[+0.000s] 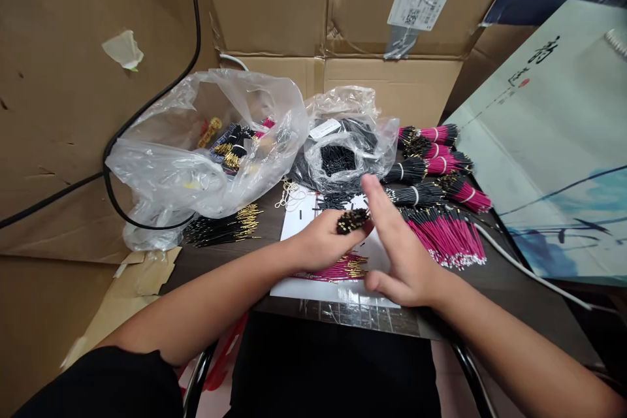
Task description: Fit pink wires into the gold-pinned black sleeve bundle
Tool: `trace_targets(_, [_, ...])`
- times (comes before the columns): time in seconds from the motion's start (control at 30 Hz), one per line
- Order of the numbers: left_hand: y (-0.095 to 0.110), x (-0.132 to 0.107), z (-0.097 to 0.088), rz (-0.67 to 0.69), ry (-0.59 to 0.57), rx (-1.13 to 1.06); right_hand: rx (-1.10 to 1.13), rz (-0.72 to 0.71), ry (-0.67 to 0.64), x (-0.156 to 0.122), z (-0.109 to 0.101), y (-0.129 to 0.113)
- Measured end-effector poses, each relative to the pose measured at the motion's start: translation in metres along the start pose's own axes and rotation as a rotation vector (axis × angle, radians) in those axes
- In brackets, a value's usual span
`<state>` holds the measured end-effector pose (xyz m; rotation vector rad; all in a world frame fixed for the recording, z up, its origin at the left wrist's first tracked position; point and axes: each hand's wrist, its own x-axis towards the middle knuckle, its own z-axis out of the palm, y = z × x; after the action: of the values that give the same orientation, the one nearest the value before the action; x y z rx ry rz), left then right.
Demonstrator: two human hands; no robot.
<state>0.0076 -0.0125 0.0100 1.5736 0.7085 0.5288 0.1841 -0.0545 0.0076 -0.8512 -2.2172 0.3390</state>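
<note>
My left hand is closed around a bundle of wires with black sleeves and gold tips; the rest of the bundle is hidden by the fingers. Beside the tips, my right hand is open, its fingers stretched out and the thumb apart. Whether the right palm touches the bundle I cannot tell. Below both hands, loose pink wires with gold ends lie on a white paper sheet. Short black tubes are scattered at the sheet's far side, in front of a clear bag full of such tubes.
At left stands a larger plastic bag containing wire bundles, with black wires lying before it. Tied bundles and a pile of pink wires lie at right, near a white cable and paper bag. Cardboard walls the back.
</note>
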Motion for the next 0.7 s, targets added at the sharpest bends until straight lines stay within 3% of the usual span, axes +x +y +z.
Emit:
trace_targets(0.13, [0.012,-0.004,0.0,0.192,0.003,-0.115,0.07,0.317,0.512,-0.007,0.001,-0.025])
trace_targets(0.2, [0.015,-0.006,0.001,0.282,0.045,-0.202,0.127,0.446,0.422,-0.011,0.01,-0.039])
trace_targets(0.3, [0.016,-0.007,0.003,0.259,-0.038,-0.325,0.215,0.556,0.268,-0.012,0.028,-0.052])
trace_targets(0.43, [0.015,-0.008,0.003,0.267,-0.123,-0.275,0.324,0.529,0.244,-0.003,0.043,-0.055])
trace_targets(0.7, [0.011,-0.008,0.001,0.306,-0.083,-0.091,0.477,0.552,0.229,-0.001,0.051,-0.059])
